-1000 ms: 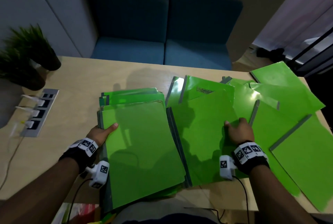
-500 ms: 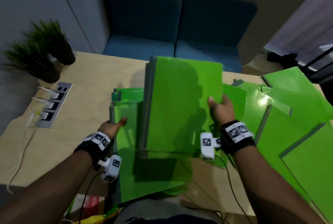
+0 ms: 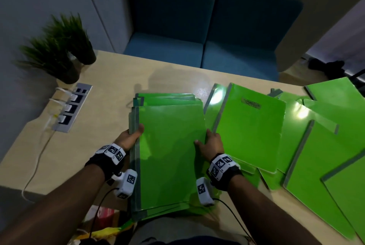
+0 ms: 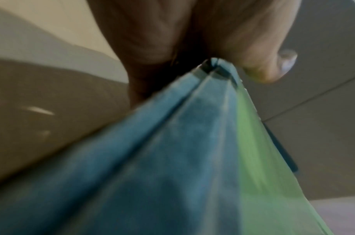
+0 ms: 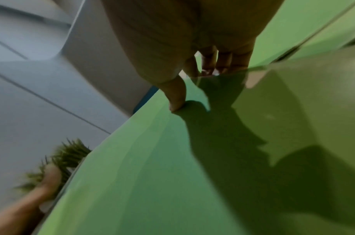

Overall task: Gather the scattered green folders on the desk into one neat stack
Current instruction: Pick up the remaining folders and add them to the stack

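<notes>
**Green folders being squared between two hands on the worktop**

A stack of green folders is being held at the lower centre of the head view, lying on the pale worktop with its near end overhanging the front edge. Its grey-blue spine edge is being grasped by the left hand: the thumb is being laid on the top cover while the fingers are being curled beneath, as confirmed in the left wrist view, where the spines are seen pinched under the thumb. The right edge of the stack is being grasped by the right hand, its thumb being pressed on the top cover and its fingers being hooked over the edge. Thus both grips are clenched on the stack.

Loose green folders are being left overlapping across the right half of the frame, just beside the stack. Two potted plants and a socket strip with white plugs are being shown at the upper left; a blue sofa is being shown beyond the far edge.
</notes>
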`<state>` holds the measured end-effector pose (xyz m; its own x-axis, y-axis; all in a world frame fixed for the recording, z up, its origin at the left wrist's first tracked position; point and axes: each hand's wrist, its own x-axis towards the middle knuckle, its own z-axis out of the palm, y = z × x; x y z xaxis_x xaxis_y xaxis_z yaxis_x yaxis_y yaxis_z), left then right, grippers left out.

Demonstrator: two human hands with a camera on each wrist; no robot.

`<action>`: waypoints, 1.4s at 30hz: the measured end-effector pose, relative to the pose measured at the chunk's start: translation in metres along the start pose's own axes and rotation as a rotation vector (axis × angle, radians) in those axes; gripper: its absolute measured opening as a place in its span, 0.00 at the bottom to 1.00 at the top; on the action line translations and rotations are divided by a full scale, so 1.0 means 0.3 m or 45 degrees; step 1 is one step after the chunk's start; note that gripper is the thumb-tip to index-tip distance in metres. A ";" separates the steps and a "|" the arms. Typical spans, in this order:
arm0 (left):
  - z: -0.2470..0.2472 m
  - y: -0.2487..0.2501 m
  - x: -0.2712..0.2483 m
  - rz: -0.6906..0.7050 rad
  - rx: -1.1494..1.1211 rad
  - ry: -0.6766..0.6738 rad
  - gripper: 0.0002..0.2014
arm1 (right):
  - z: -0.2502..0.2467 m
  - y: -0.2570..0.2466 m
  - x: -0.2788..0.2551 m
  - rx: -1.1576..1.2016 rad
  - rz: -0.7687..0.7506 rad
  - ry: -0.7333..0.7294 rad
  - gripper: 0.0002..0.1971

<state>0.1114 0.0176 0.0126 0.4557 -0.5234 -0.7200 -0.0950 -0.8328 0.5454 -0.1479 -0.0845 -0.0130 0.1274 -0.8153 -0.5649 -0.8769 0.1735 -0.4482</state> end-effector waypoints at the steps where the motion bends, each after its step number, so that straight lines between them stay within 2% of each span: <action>1: 0.002 -0.005 0.010 0.004 -0.010 -0.011 0.52 | -0.007 0.008 0.004 -0.003 -0.031 -0.023 0.37; 3: 0.016 -0.029 0.047 -0.008 0.053 0.010 0.63 | -0.053 0.032 0.012 -0.004 -0.121 0.009 0.31; 5: 0.029 -0.037 0.053 -0.017 0.088 0.050 0.66 | -0.129 0.084 0.034 -0.056 -0.162 0.224 0.25; 7: 0.033 -0.031 0.048 0.001 0.085 0.094 0.66 | -0.227 0.163 0.055 -0.089 0.009 0.475 0.27; 9: 0.029 -0.027 0.041 -0.007 0.106 0.101 0.66 | -0.319 0.275 0.070 -0.074 0.281 0.586 0.33; 12: 0.024 -0.010 0.024 -0.009 0.098 0.078 0.61 | -0.395 0.448 0.083 0.011 0.646 0.547 0.49; 15: 0.029 -0.008 0.024 -0.011 0.065 0.082 0.60 | -0.434 0.523 0.083 0.132 0.744 0.542 0.57; 17: 0.033 -0.012 0.025 0.005 0.026 0.084 0.59 | -0.445 0.524 0.085 0.226 0.718 0.466 0.56; 22: 0.025 -0.002 -0.023 0.066 -0.076 0.094 0.41 | -0.442 0.467 0.107 0.174 0.652 0.473 0.50; 25: 0.006 -0.035 -0.002 0.035 -0.049 0.134 0.45 | -0.444 0.419 0.116 0.267 0.725 0.441 0.47; 28: -0.010 -0.035 -0.005 -0.020 -0.014 0.140 0.29 | -0.455 0.402 0.136 0.533 0.710 0.494 0.41; 30: -0.012 -0.045 0.007 -0.041 -0.022 0.156 0.26 | -0.460 0.393 0.149 0.577 0.634 0.491 0.36; 32: -0.016 -0.045 0.001 -0.033 -0.012 0.164 0.29 | -0.463 0.379 0.151 0.580 0.572 0.508 0.34; 34: -0.020 -0.051 0.010 -0.046 0.019 0.172 0.40 | -0.472 0.362 0.145 0.652 0.516 0.564 0.36; 35: -0.024 -0.057 0.016 -0.061 0.039 0.178 0.46 | -0.487 0.357 0.143 0.693 0.481 0.621 0.37; 37: -0.030 -0.061 0.018 -0.084 0.086 0.169 0.53 | -0.542 0.359 0.143 0.793 0.431 0.794 0.37; 39: -0.032 -0.069 0.026 -0.076 0.106 0.175 0.57 | -0.618 0.386 0.149 0.916 0.448 0.961 0.36; 42: -0.033 -0.098 0.055 -0.087 0.093 0.165 0.63 | -0.724 0.454 0.130 1.131 0.520 1.004 0.29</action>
<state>0.1304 0.0352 -0.0110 0.5729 -0.4418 -0.6904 -0.1218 -0.8789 0.4613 -0.3632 -0.2126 0.0545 -0.6596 -0.6693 -0.3420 -0.1334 0.5520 -0.8231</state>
